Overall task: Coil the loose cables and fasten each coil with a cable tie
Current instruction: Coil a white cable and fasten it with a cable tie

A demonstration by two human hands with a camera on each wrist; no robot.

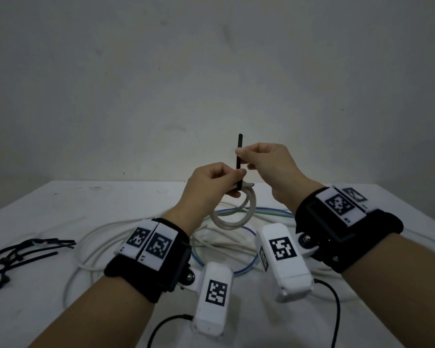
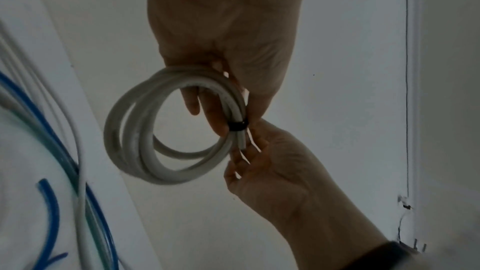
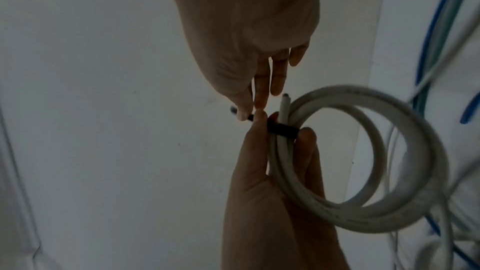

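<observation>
A small coil of white cable (image 1: 236,213) hangs in the air above the table. My left hand (image 1: 232,180) grips the coil at its top, where a black cable tie (image 1: 239,156) wraps the strands. The tie's tail sticks straight up. My right hand (image 1: 244,158) pinches that tail just above the left hand. In the left wrist view the tie's band (image 2: 237,126) circles the coil (image 2: 155,130) between my fingers. In the right wrist view my right hand (image 3: 249,111) pinches the tail beside the band (image 3: 281,130), and a cut cable end pokes up.
Loose white (image 1: 136,229), blue (image 1: 249,262) and green cables lie tangled on the white table (image 1: 60,202) under my hands. Several spare black cable ties (image 1: 23,254) lie at the table's left edge. A bare wall stands behind the table.
</observation>
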